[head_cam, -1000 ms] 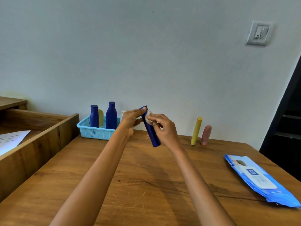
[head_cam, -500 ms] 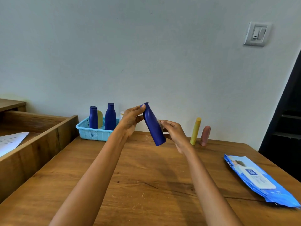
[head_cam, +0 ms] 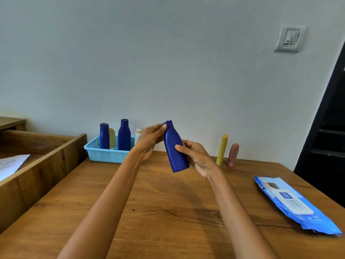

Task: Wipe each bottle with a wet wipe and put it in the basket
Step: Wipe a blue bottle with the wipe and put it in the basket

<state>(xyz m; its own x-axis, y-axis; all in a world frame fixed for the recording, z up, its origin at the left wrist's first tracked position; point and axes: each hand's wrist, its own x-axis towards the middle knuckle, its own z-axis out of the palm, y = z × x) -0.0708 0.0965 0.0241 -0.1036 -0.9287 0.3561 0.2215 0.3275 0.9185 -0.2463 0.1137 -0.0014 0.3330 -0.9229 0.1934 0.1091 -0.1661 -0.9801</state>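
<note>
I hold a dark blue bottle (head_cam: 175, 150) in the air above the wooden table (head_cam: 168, 212), tilted with its neck up and to the left. My left hand (head_cam: 149, 141) pinches its neck near the top. My right hand (head_cam: 196, 156) wraps round the lower body from behind, thumb on the front; any wipe in it is hidden. At the back left stands a light blue basket (head_cam: 108, 155) holding two dark blue bottles (head_cam: 124, 135), a yellow one (head_cam: 112, 138) and a white one (head_cam: 138, 134). A yellow bottle (head_cam: 222, 150) and a pink bottle (head_cam: 233, 155) stand by the wall.
A blue pack of wet wipes (head_cam: 291, 202) lies at the table's right edge. A wooden tray-like frame (head_cam: 46, 165) with a sheet of paper (head_cam: 11, 163) sits to the left. A wall and light switch (head_cam: 289, 38) are behind; a dark doorway is at the right.
The bottle has turned more upright and shifted slightly right. My right hand moved from the bottle's top, dropped away, then came back to grip its lower body.
</note>
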